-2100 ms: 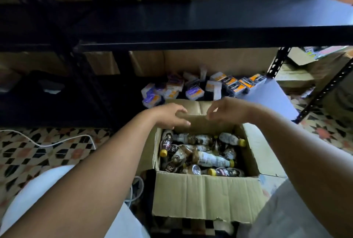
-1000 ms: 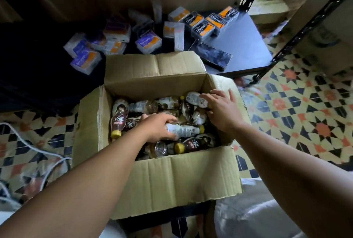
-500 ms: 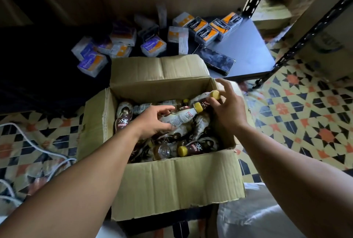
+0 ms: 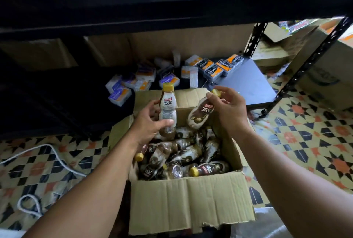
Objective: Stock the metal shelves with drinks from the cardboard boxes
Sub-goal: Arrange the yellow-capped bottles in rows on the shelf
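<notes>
Over an open cardboard box (image 4: 191,203) of drinks, the left grip (image 4: 149,127) wraps an upright white-labelled bottle (image 4: 168,108) reading "78°C", while the right grip (image 4: 231,111) pinches a tilted brown bottle (image 4: 198,121) near its yellow cap. The lower metal shelf (image 4: 250,85) lies just beyond the box, its bare end nearer the right grip, beside "Charcoal" packs (image 4: 214,70) and "Smooth" packs (image 4: 169,81).
</notes>
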